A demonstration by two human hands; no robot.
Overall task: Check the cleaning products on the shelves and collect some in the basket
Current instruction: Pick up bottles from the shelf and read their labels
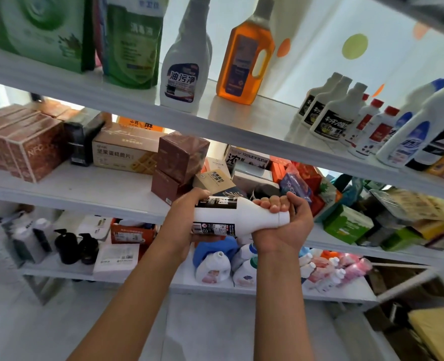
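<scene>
- A bottle [239, 217] lies sideways in front of the middle shelf [85, 191], the left hand [187, 217] at its base end and the right hand [283, 222] at its neck end.
- On the top shelf [241, 121], pouches [85, 35] stand left, two tall bottles [215, 56] in the middle, and a row of bottles [372, 121] right.
- Boxes [23, 147] sit on the middle shelf, left.
- Jugs [226, 267] stand on the bottom shelf [163, 282], below the hands.

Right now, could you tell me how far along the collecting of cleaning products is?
Done: nothing collected that shows; no basket is in view. In hand: a white bottle with a black label lies sideways, the left hand at its base and the right hand in a grip around its neck, apparently being checked. Left: matching bottles and the amber bottle stand on the upper shelf.
</scene>
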